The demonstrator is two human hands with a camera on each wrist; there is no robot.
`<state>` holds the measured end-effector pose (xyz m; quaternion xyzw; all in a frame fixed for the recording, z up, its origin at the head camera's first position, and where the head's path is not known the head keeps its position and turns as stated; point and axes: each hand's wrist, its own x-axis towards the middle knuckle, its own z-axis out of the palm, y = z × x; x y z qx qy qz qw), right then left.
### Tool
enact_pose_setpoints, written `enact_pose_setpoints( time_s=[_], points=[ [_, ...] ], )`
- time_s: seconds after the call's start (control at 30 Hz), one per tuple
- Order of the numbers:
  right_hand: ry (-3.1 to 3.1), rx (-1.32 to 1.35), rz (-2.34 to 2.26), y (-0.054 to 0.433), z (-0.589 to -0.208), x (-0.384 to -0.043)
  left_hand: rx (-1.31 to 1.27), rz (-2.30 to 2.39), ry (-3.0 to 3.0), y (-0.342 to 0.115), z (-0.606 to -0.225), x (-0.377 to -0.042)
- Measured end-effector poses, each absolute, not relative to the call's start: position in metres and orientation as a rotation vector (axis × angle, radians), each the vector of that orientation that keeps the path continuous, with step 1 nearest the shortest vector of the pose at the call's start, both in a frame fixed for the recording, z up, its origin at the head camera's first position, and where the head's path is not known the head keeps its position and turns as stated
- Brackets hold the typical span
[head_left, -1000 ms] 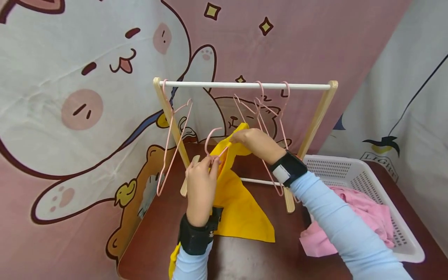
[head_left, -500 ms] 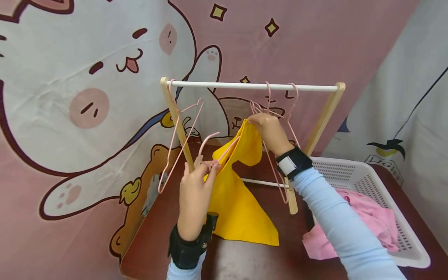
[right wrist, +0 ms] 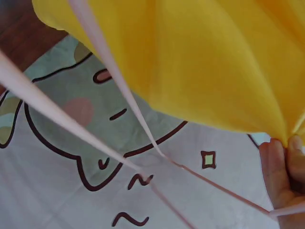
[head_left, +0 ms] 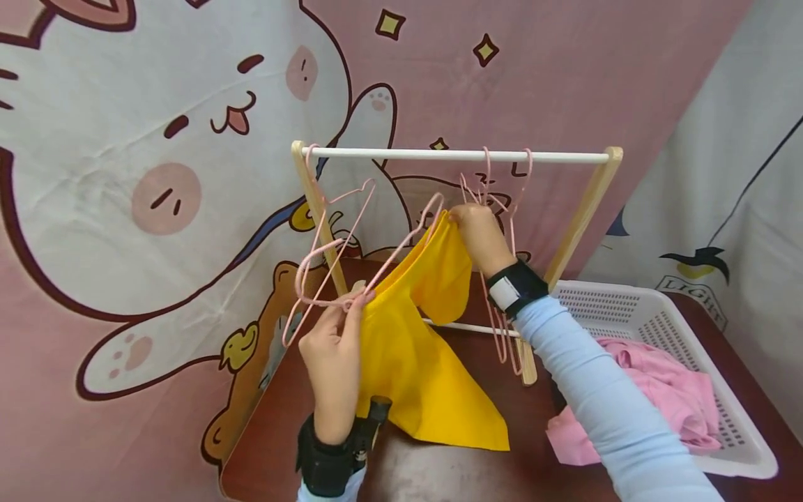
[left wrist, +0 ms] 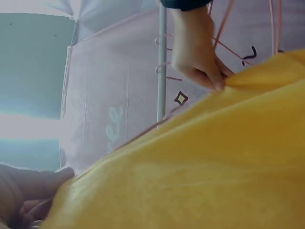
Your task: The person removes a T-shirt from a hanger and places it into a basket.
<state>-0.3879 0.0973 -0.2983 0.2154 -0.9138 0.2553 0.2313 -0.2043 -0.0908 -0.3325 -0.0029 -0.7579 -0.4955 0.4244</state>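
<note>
My left hand (head_left: pixel 332 355) pinches a pink clothes hanger (head_left: pixel 395 252) just below its hook, which curves out to the left. One arm of that hanger slants up to the right, along the top edge of a small yellow garment (head_left: pixel 433 383). Thumb and fingers of my right hand (head_left: pixel 482 233) pinch the garment's upper right corner, stretching the edge between both hands. In the right wrist view, the yellow cloth (right wrist: pixel 190 62) bunches to a point at the right fingertips (right wrist: pixel 277 155). The left wrist view has the cloth (left wrist: pixel 190 167) hiding most of the hanger.
Behind my hands stands a wooden rack with a white rail (head_left: pixel 401 154). Pink hangers hang from it, one at the left (head_left: pixel 320 237), others at the right (head_left: pixel 511 230). A white basket (head_left: pixel 633 307) at right holds pink cloth (head_left: pixel 665 397) spilling over its near side.
My right hand has moved right and up, spreading the garment's top edge. The hanger's arm, partly inside the cloth earlier, now shows along and above the edge. My left hand has moved slightly down and left.
</note>
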Motion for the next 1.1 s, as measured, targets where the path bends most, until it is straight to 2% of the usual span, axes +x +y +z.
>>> enact_pose_setpoints(
  time_s=[0.33, 0.7, 1.1],
  points=[
    [-2.658, 0.686, 0.592, 0.085, -0.300, -0.369, 0.000, -1.135, -1.965, -0.078, -0.332, -0.230],
    [-2.186, 1.156, 0.012, 0.066, -0.299, -0.342, 0.007, -1.100, -2.051, -0.071, -0.334, -0.243],
    [-2.182, 1.130, -0.053, 0.066, -0.304, -0.339, -0.050, -1.083, -2.155, -0.067, -0.336, -0.235]
  ],
)
